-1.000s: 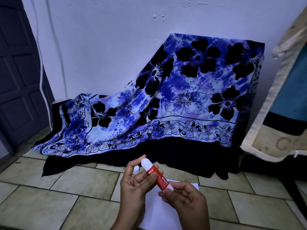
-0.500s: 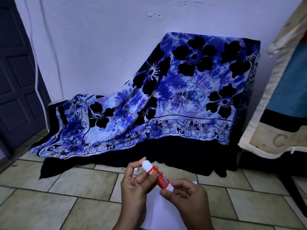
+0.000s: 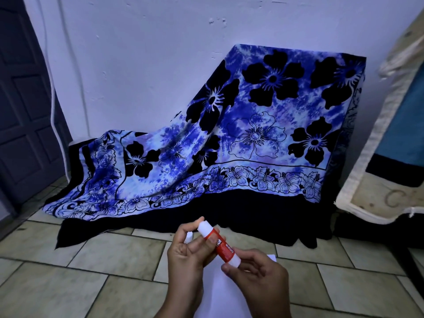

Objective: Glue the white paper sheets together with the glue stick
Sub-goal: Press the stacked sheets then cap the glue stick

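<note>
I hold a red and white glue stick tilted in front of me, its white cap end pointing up and left. My left hand grips its upper half with fingers and thumb. My right hand pinches its white bottom end. White paper lies flat on the tiled floor under both hands, mostly hidden by them. A small white piece shows behind my left fingers; what it is I cannot tell.
A blue floral cloth drapes over something against the white wall ahead and spreads onto the floor. A dark door stands at the left. A worn mattress edge leans in at the right. Beige floor tiles surround the paper.
Both hands keep the glue stick. The view has shifted slightly, and the stick sits a little lower in the frame, with my left thumb raised beside the cap.
</note>
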